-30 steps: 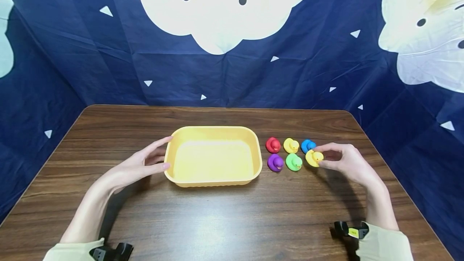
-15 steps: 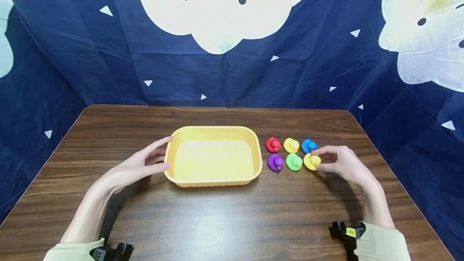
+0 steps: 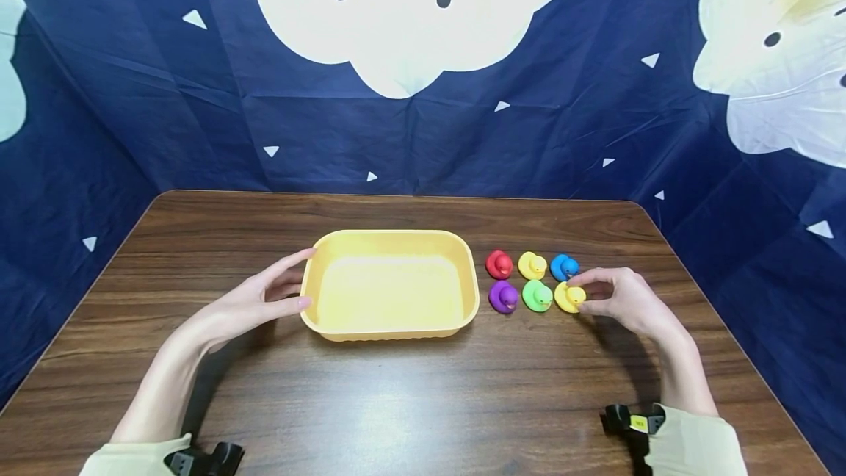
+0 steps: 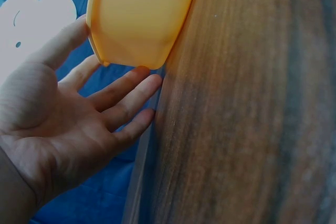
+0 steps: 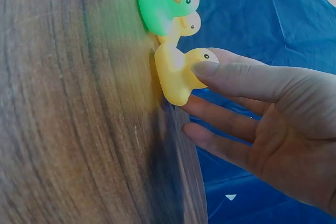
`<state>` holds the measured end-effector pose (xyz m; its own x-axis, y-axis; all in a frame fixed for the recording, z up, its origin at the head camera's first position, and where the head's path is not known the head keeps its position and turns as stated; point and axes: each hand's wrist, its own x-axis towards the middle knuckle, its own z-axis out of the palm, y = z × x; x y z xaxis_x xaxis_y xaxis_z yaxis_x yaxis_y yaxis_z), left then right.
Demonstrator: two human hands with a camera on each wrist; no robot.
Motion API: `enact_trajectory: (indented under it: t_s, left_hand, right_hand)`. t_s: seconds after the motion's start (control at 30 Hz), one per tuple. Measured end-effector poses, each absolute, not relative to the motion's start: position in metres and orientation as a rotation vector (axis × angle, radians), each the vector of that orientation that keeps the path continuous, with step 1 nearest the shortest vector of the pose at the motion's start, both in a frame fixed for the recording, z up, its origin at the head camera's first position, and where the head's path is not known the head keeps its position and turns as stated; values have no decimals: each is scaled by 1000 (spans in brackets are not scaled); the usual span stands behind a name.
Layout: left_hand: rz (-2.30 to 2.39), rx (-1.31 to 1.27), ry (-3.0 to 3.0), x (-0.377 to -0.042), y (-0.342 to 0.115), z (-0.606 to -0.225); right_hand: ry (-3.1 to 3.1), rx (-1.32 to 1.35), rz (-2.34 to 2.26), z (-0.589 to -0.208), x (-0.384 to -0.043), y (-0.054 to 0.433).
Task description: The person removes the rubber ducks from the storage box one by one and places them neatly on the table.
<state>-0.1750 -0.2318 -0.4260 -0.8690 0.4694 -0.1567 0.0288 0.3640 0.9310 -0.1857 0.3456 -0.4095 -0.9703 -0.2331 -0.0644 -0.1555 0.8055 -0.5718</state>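
My right hand [image 3: 621, 300] pinches a yellow rubber duck [image 5: 176, 74] by its head, thumb on the near side. That duck sits on the table at the right end of the front row. Left of it are a green duck [image 3: 537, 295] and a purple duck [image 3: 504, 297]. Behind them stand a red duck [image 3: 499, 264], a second yellow duck [image 3: 532, 266] and a blue duck [image 3: 564, 267]. My left hand [image 3: 254, 300] touches the left end of a yellow plastic tray [image 4: 142, 19] with thumb and fingertips, its fingers spread and fairly straight. Nothing lies in the tray.
The wooden table [image 3: 396, 402] has its far edge behind the tray and ducks. A dark blue curtain [image 3: 410, 145] with white cloud shapes hangs behind and at both sides. The tray's right end stands close to the red and purple ducks.
My right hand has lowered the yellow duck and shifted it slightly left, into line with the green and purple ducks. The left hand and the tray have stayed in place.
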Motion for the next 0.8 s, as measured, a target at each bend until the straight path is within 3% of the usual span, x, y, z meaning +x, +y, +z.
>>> enact_trajectory:
  t_s: [0.8]
  left_hand:
    - [1513,429,2238,-176,-232,-427]
  right_hand:
    - [2849,-268,-929,-413,-186,347]
